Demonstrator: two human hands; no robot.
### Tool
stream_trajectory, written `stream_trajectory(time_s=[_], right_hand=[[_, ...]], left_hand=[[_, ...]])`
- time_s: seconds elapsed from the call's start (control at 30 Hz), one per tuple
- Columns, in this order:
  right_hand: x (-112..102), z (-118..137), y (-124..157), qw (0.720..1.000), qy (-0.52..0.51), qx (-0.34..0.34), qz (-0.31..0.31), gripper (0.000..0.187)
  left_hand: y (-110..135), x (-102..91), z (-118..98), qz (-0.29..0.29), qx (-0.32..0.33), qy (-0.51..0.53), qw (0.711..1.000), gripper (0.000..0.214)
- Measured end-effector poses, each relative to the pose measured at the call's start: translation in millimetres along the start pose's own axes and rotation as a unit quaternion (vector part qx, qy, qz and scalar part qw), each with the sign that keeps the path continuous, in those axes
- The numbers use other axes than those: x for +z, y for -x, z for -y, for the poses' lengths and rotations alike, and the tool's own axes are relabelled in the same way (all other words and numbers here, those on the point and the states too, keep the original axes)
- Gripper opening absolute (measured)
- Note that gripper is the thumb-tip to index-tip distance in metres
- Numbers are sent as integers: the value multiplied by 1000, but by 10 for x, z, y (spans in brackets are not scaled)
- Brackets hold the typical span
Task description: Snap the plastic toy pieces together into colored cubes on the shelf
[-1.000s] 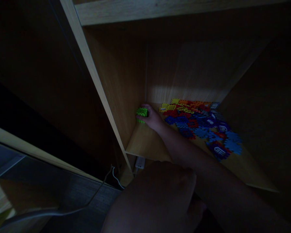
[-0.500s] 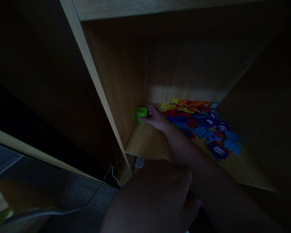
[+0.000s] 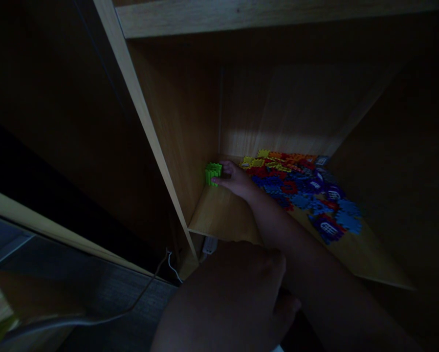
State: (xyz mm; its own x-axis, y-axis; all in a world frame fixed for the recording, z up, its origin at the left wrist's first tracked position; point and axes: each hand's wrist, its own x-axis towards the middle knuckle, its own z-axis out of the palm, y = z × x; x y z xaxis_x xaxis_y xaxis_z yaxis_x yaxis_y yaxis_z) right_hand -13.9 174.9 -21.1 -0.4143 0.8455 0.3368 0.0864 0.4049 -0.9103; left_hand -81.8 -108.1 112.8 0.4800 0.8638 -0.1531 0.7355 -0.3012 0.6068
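Observation:
My right hand (image 3: 234, 178) reaches deep into a wooden shelf compartment, its fingers and thumb closed around a stack of green toothed-edge plastic tiles (image 3: 213, 174). The stack stands on the shelf board, close to the left side wall. My left hand (image 3: 237, 293) is in the near foreground, below the right forearm, with its fingers curled. Whatever it may hold is hidden from view. To the right of my right hand lies a loose spread of yellow, orange, red and blue toothed-edge tiles (image 3: 302, 199); some carry white window-like grids.
The left side panel (image 3: 149, 132) and an upper shelf edge (image 3: 241, 17) frame the compartment. Beneath the shelf board (image 3: 219, 210) sits a pale power strip (image 3: 209, 245). A cable (image 3: 142, 296) runs across the lower left. The scene is dim.
The view has shifted very slightly. Both hands keep nearly the same pose, and the green tile stack stays in place in my right hand.

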Motion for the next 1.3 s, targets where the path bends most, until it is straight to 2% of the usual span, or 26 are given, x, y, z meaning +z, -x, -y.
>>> stream_trajectory(time_s=[0.2,0.5,0.8,1.07,1.2,1.3], right_hand=[[-89,44,-14,1000,2,13,-17,64],[40,74,2,1000,17,12,-9,49],[67,33,-31,999,-24,18,-12,37],[96,1,-31,1000,-7,15,-8,41],[110,-22,-37,1000,0,11,-5,42],[129,-61,-60,1000,11,2,-19,54]], left_hand=[[-5,-25,-28,-3,-2,-8,1000,19],[-9,20,-21,-13,-16,-6,1000,19],[-9,53,0,-20,-19,-2,1000,21],[-9,61,-13,-27,-24,-13,999,24],[-20,58,-4,-20,-21,-10,1000,17],[-26,71,10,-22,-15,-11,1000,17]])
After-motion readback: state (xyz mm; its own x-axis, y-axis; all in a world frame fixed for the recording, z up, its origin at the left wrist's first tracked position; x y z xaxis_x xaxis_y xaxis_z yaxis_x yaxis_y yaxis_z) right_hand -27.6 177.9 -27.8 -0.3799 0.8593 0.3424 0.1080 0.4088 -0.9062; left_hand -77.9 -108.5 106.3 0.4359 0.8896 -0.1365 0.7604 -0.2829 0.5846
